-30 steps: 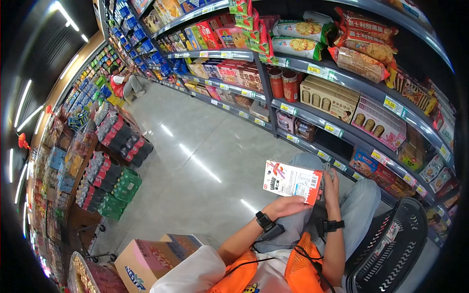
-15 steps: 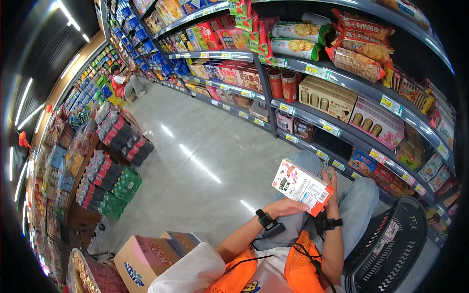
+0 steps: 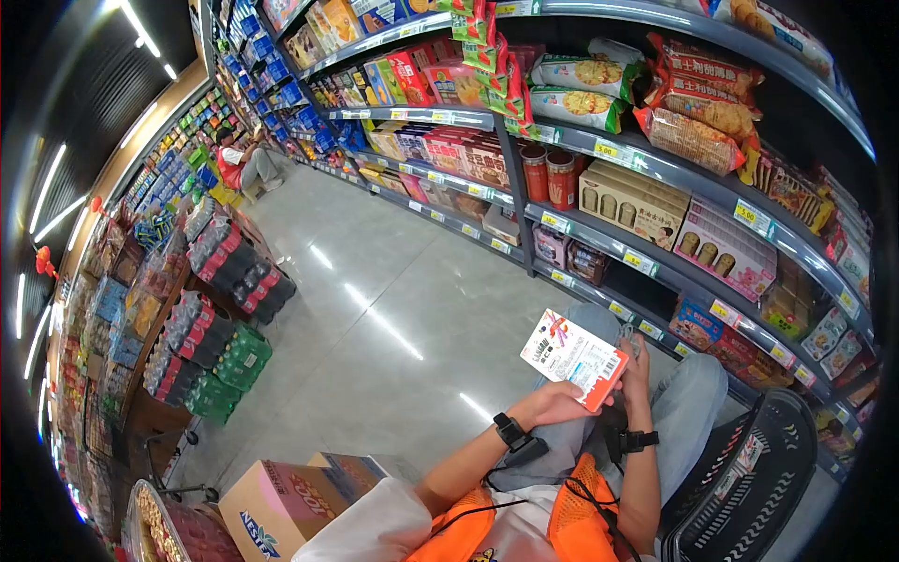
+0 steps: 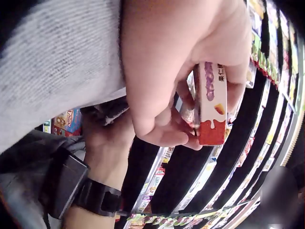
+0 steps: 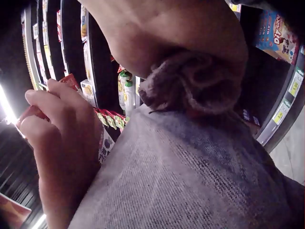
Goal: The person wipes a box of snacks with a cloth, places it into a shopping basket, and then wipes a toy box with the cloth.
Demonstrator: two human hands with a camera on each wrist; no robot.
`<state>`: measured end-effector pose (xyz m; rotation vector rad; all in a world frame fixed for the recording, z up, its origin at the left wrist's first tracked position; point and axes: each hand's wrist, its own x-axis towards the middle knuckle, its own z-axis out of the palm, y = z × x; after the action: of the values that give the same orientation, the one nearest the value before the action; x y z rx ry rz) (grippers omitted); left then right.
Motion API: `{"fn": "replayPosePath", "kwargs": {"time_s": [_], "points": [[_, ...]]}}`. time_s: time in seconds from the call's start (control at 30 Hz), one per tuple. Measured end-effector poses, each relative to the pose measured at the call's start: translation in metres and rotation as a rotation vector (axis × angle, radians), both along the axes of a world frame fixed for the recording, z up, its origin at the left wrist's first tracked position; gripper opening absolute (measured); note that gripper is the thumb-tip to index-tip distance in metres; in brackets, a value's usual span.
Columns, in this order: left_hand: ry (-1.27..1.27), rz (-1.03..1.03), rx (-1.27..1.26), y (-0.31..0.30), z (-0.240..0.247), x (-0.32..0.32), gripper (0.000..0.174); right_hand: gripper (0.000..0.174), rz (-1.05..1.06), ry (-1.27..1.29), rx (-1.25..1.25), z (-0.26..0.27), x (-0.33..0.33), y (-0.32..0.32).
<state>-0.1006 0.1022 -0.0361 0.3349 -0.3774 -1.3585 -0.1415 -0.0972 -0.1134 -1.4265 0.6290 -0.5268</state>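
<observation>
A white and red box [image 3: 573, 360] is in my left hand [image 3: 556, 403], its printed face up and tilted in the head view. The left wrist view shows the box's narrow side [image 4: 212, 105] between the thumb and fingers of the left hand [image 4: 186, 62]. Just right of the box is my right hand [image 3: 637, 373], with a bit of grey cloth [image 3: 629, 334] at its fingers. Seen from the right wrist, crumpled grey cloth [image 5: 193, 86] is gripped in the right hand [image 5: 176, 33]; its fingertips are hidden.
Snack shelves [image 3: 646, 170] run along the right. A black basket [image 3: 749, 478] stands beside my right leg. Cartons [image 3: 281, 510] are at lower left, bottle packs [image 3: 220, 351] farther left on the grey floor [image 3: 393, 272]. A person in a red vest [image 3: 234, 167] sits up the aisle.
The box has turned from nearly level to a slant, its red end now lower right. The right hand still holds the cloth beside it. The head view has shifted slightly.
</observation>
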Motion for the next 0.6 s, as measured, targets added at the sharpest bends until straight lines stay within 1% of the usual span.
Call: {"fn": "replayPosePath", "kwargs": {"time_s": [0.13, 0.27, 0.4, 0.5, 0.6], "points": [[0.050, -0.011, -0.026, 0.001, 0.000, 0.001, 0.078, 0.053, 0.081, 0.021, -0.005, -0.005, -0.003, -0.004], [0.030, -0.014, -0.016, -0.001, -0.010, 0.000, 0.079, 0.053, 0.038, 0.022, 0.046, -0.004, -0.006, -0.003], [0.048, -0.024, -0.018, 0.000, -0.004, 0.003, 0.078, 0.053, -0.011, 0.041, 0.073, 0.010, -0.007, 0.005], [0.045, -0.014, -0.005, 0.001, -0.005, 0.002, 0.078, 0.051, 0.015, 0.028, 0.062, 0.021, -0.008, 0.007], [0.065, -0.008, 0.028, 0.004, -0.010, 0.001, 0.077, 0.048, 0.004, 0.005, 0.014, 0.005, -0.006, 0.005]]}}
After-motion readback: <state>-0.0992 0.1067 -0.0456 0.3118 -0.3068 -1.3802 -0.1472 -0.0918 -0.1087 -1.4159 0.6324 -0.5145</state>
